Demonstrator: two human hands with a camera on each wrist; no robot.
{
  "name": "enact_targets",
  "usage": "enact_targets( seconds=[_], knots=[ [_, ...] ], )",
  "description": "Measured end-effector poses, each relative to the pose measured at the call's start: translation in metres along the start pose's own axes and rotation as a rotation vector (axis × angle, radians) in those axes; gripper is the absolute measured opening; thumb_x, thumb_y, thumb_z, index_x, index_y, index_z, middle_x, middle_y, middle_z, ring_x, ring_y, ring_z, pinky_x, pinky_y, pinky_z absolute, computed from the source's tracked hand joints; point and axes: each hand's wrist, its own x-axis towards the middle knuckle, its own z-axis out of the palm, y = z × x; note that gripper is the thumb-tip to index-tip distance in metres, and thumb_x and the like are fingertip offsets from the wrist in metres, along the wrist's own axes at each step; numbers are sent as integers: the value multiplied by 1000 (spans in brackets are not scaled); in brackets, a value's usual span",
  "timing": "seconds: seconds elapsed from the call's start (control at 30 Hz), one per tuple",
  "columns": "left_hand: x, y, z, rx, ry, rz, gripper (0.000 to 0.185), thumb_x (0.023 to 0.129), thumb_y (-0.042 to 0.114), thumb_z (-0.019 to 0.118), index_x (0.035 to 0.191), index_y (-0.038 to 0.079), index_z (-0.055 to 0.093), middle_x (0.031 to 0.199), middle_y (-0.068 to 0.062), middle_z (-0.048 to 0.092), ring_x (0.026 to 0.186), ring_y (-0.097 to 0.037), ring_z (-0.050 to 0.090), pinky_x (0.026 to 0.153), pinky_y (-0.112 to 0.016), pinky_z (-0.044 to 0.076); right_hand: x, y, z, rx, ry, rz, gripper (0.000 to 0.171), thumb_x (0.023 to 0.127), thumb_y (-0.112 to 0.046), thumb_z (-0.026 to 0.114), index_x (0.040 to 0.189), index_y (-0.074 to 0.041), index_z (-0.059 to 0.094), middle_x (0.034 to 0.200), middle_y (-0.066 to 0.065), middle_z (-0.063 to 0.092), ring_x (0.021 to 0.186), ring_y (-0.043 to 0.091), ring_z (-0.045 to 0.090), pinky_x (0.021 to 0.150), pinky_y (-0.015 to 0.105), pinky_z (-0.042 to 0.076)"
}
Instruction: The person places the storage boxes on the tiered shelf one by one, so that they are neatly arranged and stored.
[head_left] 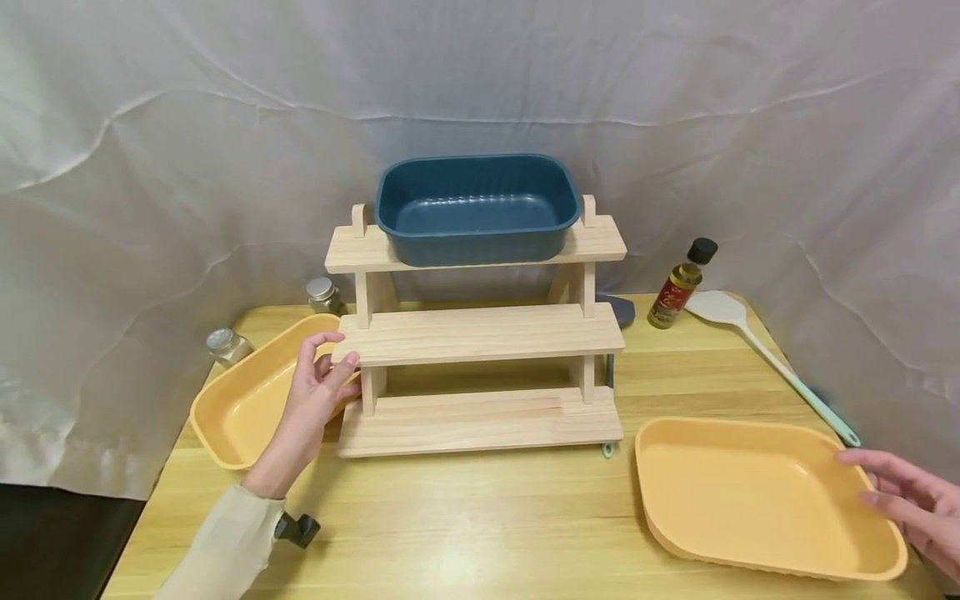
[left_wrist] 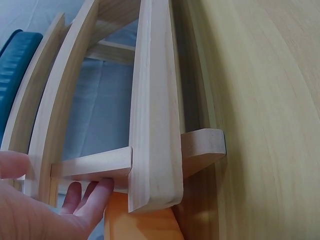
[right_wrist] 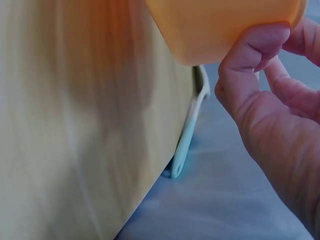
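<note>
**Pine rack steadied, yellow tray at the fingertips**

Pine makes up the three-step rack standing at the middle of the counter, its back toward the rear edge. The left hand is at the rack's left end, thumb over the end of the middle shelf and fingers against the upright beneath — in the left wrist view the fingers lie nearly straight along the underside of a crosspiece, a light bracing touch that seems meant to keep the rack from sliding, not to lift it. That grip is loose and unclenched.

A blue tub sits on the top shelf, filling most of it; the two lower shelves carry nothing. Just behind the left hand a yellow tray lies by the counter's left edge.

A second yellow tray rests flat near the front right corner. The right hand reaches to its right rim with fingers spread; the right wrist view shows the thumb pressed to the tray's outer wall and other fingers behind it — a pinch forming at the rim, though whether the far fingers have closed I cannot tell.

Two small jars stand near the rear left corner, while a bottle and a spatula lie toward the rear right.
</note>
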Motion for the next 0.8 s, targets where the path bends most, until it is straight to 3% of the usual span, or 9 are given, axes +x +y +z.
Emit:
enact_targets(
  seconds=[0.2,0.4,0.57,0.67,0.8],
  knots=[
    [0,1,0,-4,0,4,38,114,20,63,145,16,41,118,-5,58,116,-19,58,93,-35,58,12,-13,10,66,23,-55,74,103,30,25,153,-12,60,126,8,76,102,31,78,65,54,63],
    [-1,-1,-1,-2,-2,0,38,114,21,63,145,18,41,117,-6,57,118,-22,58,93,-34,58,33,-39,31,152,-39,-99,74,103,28,19,155,-10,55,134,10,74,105,34,77,64,55,63],
    [0,-4,1,0,-7,4,40,114,22,63,146,16,40,116,-5,58,117,-21,58,94,-35,58,54,-65,62,105,19,-138,65,104,27,24,153,-5,53,137,9,72,109,27,77,69,47,65],
    [0,-4,0,3,-7,8,41,114,22,63,146,16,40,116,-5,57,115,-19,59,94,-35,58,67,-78,82,96,61,-130,61,107,25,28,153,-6,54,136,3,68,110,15,73,75,37,65],
    [0,-5,-1,5,-7,8,38,113,22,64,144,18,42,113,-5,56,113,-19,60,93,-34,59,84,-90,108,103,178,-99,55,109,22,36,147,-9,62,114,-4,61,94,6,60,72,21,58]
  ],
)
